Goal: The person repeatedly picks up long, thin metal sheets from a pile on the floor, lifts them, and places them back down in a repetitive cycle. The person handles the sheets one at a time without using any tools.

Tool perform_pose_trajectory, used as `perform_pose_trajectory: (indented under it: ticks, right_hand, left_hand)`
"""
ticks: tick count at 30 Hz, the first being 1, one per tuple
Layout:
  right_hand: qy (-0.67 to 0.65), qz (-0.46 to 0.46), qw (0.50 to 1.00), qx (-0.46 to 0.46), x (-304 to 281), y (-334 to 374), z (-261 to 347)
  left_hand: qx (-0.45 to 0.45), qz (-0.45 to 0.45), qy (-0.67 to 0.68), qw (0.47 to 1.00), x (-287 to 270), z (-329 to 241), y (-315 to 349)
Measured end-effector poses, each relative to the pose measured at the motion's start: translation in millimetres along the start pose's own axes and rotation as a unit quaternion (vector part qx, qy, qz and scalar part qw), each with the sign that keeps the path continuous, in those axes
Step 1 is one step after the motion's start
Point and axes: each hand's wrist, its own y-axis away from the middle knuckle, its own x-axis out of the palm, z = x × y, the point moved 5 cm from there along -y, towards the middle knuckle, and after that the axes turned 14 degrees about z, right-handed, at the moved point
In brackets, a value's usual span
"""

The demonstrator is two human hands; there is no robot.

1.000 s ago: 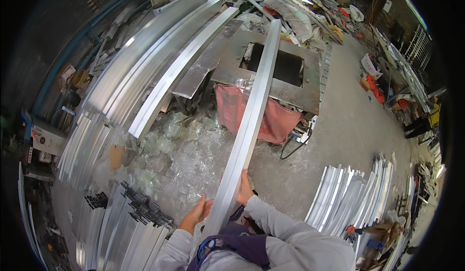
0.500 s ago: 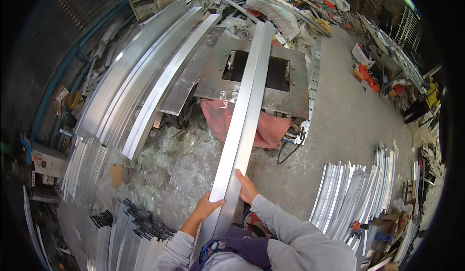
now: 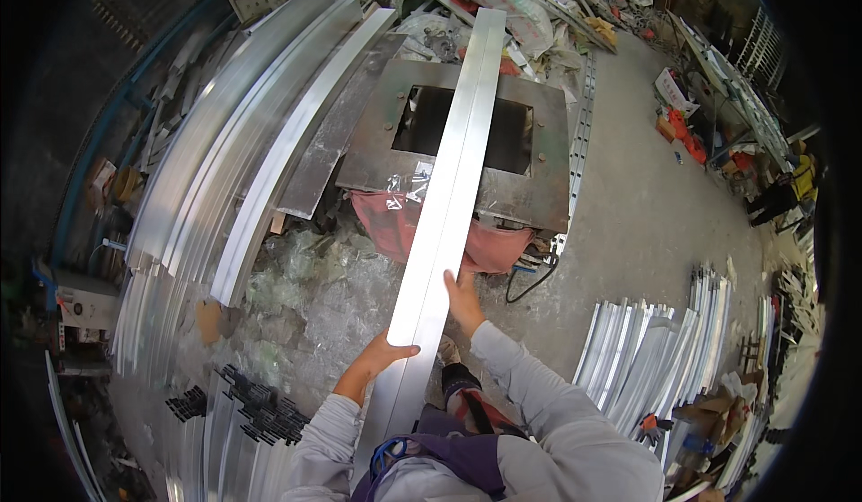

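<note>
A long silver aluminium profile runs from my waist out over a steel machine top. It crosses the rectangular opening in that plate, and a seam line runs down its broad face. My left hand grips the near part by its left edge, thumb across the top and fingers hidden beneath. Farther along, my right hand is closed on the right edge, thumb at the rim and the other fingers largely out of sight under it. Reddish cloth hangs below the machine top.
Long profiles lie stacked at the left, beside a single profile. Bundles of profiles stand low right; black-ended ones are lower left. Plastic film covers floor near the machine. A person in yellow is far right.
The profile has rolled about its length, so its broad face now lies flatter toward me. Both hands have shifted slightly farther forward with it, and my foot now shows beneath.
</note>
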Motion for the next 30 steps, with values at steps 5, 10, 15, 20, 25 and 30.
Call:
perform_pose_trajectory:
  ticks: [5,10,15,20,25,30]
  right_hand:
    - [0.407,-0.114,0.852,-0.308,8.6,-16.4,121.8]
    - [0.61,0.012,0.728,-0.313,58.7,-20.9,101.3]
    - [0.634,0.069,0.712,-0.293,126.1,76.2,36.8]
    - [0.622,0.122,0.736,-0.235,157.6,180.8,-5.8]
    - [0.605,0.145,0.744,-0.243,176.0,200.8,-0.8]
    - [0.613,0.09,0.736,-0.271,126.3,93.3,28.5]
  left_hand:
    - [-0.014,-0.026,-0.036,0.999,-11.6,23.3,40.5]
    - [-0.041,-0.013,-0.042,0.998,10.3,81.5,117.4]
    - [-0.071,-0.052,-0.092,0.992,28.2,215.5,213.0]
    - [-0.118,-0.073,0.076,0.987,62.6,320.9,286.4]
    - [-0.092,-0.113,0.074,0.987,44.4,479.4,313.2]
    - [-0.157,-0.08,-0.143,0.974,36.4,224.0,228.9]
